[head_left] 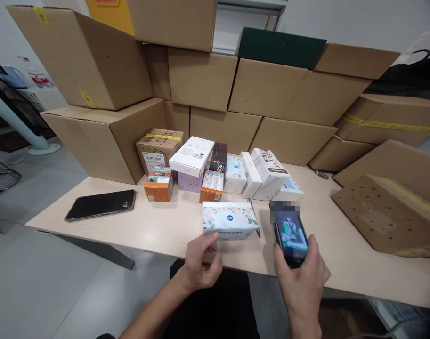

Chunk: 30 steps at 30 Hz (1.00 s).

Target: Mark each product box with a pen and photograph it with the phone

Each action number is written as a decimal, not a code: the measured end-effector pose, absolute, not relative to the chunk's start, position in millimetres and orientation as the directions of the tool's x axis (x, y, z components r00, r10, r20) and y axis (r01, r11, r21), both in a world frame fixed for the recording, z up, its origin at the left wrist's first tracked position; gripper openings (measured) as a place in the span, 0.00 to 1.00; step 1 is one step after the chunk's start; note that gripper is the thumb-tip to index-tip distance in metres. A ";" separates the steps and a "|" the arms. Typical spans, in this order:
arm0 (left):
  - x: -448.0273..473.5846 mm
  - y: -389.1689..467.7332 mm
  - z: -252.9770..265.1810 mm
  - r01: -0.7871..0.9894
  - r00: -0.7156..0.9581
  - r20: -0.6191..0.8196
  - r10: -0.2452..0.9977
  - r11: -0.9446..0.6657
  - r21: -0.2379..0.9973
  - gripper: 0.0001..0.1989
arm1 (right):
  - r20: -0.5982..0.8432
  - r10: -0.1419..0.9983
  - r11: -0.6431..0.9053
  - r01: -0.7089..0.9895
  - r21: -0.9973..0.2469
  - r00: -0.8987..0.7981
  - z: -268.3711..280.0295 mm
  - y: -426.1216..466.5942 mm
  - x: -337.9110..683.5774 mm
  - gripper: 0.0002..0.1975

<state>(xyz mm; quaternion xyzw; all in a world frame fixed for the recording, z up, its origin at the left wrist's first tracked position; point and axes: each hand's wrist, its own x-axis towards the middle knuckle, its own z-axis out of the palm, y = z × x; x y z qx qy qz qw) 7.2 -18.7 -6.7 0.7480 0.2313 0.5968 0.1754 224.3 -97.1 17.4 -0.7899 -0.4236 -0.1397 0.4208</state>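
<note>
My right hand (301, 278) grips a black smartphone (291, 235) by its lower sides, the lit screen facing up and its top partly blurred out. Just left of it on the table lies a white, flower-printed tissue pack (230, 219). My left hand (203, 261) is at the near edge of that pack, fingers loosely bent, thumb and index finger apart, with nothing held. Whether the index fingertip touches the pack I cannot tell. A thin dark object (254, 216), perhaps a pen, lies along the pack's right end.
Behind the pack stand orange boxes (158, 185), a white flat box (192, 155) on a purple box (190, 181), and a white paper bag (269, 172). Another phone (101, 205) lies at the left. Cardboard cartons (202, 80) wall the back; one carton (387, 216) leans at right.
</note>
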 end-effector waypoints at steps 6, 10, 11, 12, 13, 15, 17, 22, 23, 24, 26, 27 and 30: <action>10.3 -15.5 -9.4 0.315 -0.075 0.824 0.562 -0.771 0.554 0.26 | 0.560 0.556 -0.392 0.789 -0.473 0.613 -9.7 -90.0 242.4 0.43; 11.3 -14.5 -6.7 0.406 -0.035 0.734 0.678 -0.662 0.631 0.22 | 0.545 0.561 -0.416 0.782 -0.465 0.623 -18.8 -86.4 242.8 0.43; 11.4 -14.2 -5.5 0.412 -0.022 0.702 0.712 -0.633 0.655 0.21 | 0.539 0.563 -0.425 0.778 -0.463 0.627 -20.2 -86.2 243.0 0.43; 11.5 -13.8 -4.2 0.412 -0.009 0.670 0.743 -0.607 0.679 0.21 | 0.531 0.567 -0.434 0.776 -0.457 0.630 -21.3 -86.4 243.4 0.44; 11.6 -13.2 -2.9 0.408 0.001 0.642 0.767 -0.586 0.700 0.20 | 0.522 0.575 -0.441 0.776 -0.451 0.630 -21.9 -87.0 243.8 0.44; 11.9 -11.9 -0.5 0.390 0.016 0.605 0.796 -0.562 0.729 0.19 | 0.515 0.599 -0.439 0.789 -0.430 0.614 -20.7 -88.8 244.2 0.44; 12.4 -10.5 1.3 0.359 0.028 0.591 0.806 -0.560 0.746 0.19 | 0.528 0.612 -0.424 0.808 -0.410 0.589 -14.2 -90.6 243.1 0.44; 12.6 -7.9 3.6 0.274 0.054 0.582 0.811 -0.573 0.772 0.18 | 0.417 0.786 -0.171 0.808 -0.563 0.457 25.4 -81.6 231.8 0.40; 12.4 -7.7 3.7 0.269 0.053 0.580 0.813 -0.571 0.776 0.17 | 0.341 0.849 -0.108 0.764 -0.636 0.404 33.7 -75.8 229.1 0.39; 12.2 -7.5 3.6 0.267 0.050 0.577 0.815 -0.568 0.779 0.17 | 0.256 0.906 -0.065 0.707 -0.704 0.338 40.8 -68.9 226.8 0.40; 11.4 -7.3 3.3 0.264 0.040 0.573 0.819 -0.562 0.784 0.16 | 0.109 0.976 -0.027 0.602 -0.798 0.189 49.9 -53.6 224.1 0.44; 10.8 -7.2 3.0 0.261 0.033 0.573 0.819 -0.560 0.786 0.15 | 0.068 0.990 -0.016 0.573 -0.820 0.125 52.0 -46.4 223.8 0.45; 8.6 -6.2 1.0 0.237 0.014 0.572 0.820 -0.559 0.795 0.14 | 0.091 0.995 0.047 0.592 -0.805 0.046 52.2 -32.6 225.2 0.48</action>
